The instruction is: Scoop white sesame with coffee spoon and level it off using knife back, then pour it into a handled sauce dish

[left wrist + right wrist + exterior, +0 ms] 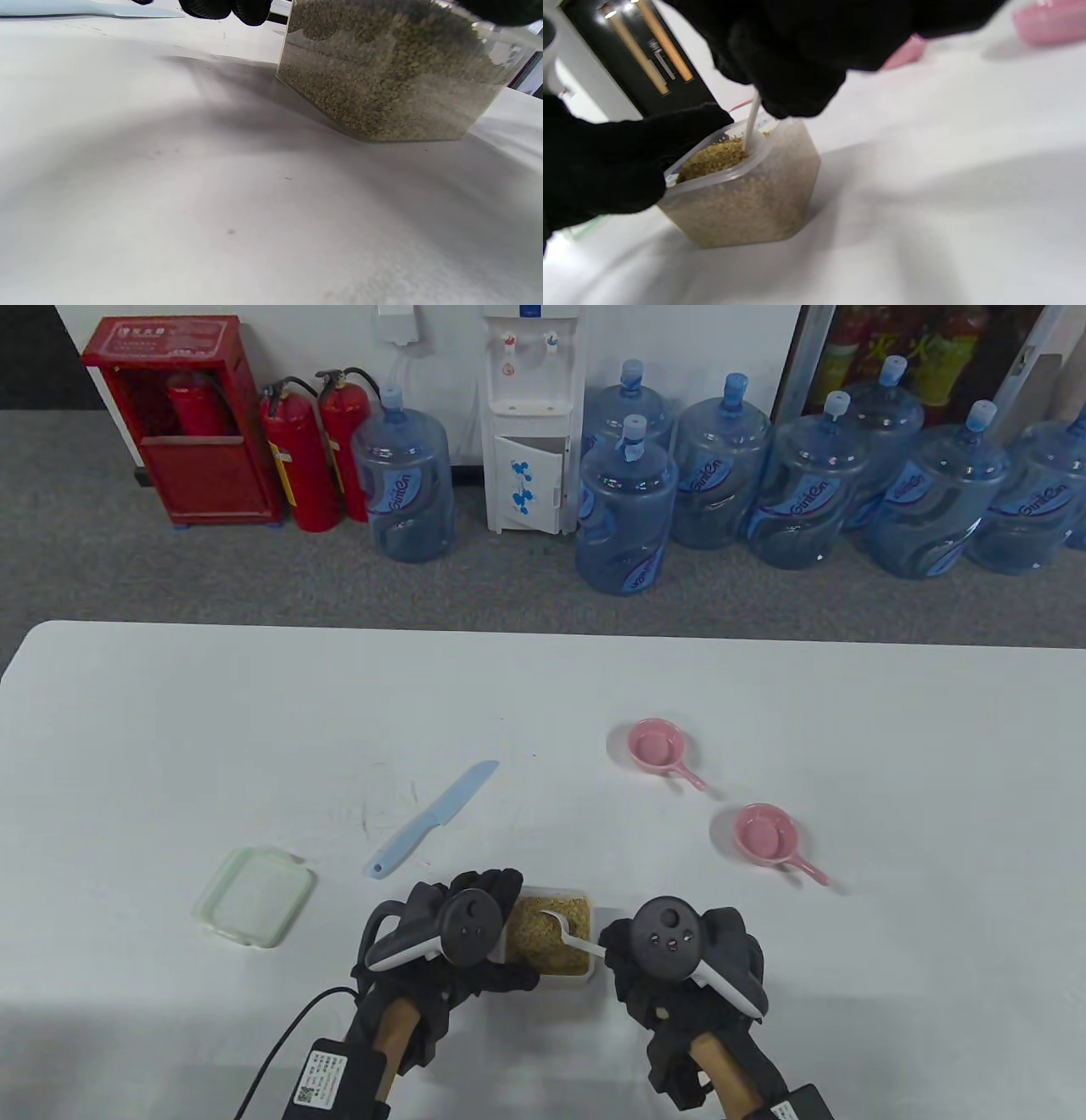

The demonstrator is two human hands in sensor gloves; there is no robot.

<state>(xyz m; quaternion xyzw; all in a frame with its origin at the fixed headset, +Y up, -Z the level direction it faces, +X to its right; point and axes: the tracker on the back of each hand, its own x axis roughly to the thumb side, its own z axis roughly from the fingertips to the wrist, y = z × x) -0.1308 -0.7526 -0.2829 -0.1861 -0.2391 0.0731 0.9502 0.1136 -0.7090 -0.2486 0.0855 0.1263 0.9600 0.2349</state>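
Note:
A clear plastic box of sesame (550,942) (382,80) (742,195) stands near the table's front edge. My left hand (475,929) grips its left side, fingers curled over the rim. My right hand (632,954) pinches the handle of a white coffee spoon (570,933) (751,120), whose bowl is dipped in the sesame. A light blue knife (433,819) lies flat beyond the box to the left, untouched. Two pink handled sauce dishes (657,751) (768,836) sit to the right and look empty.
A pale green lid (253,897) lies left of the box. The white table (254,712) stretches wide behind the objects. Water jugs, a dispenser and fire extinguishers stand on the floor beyond the table's far edge.

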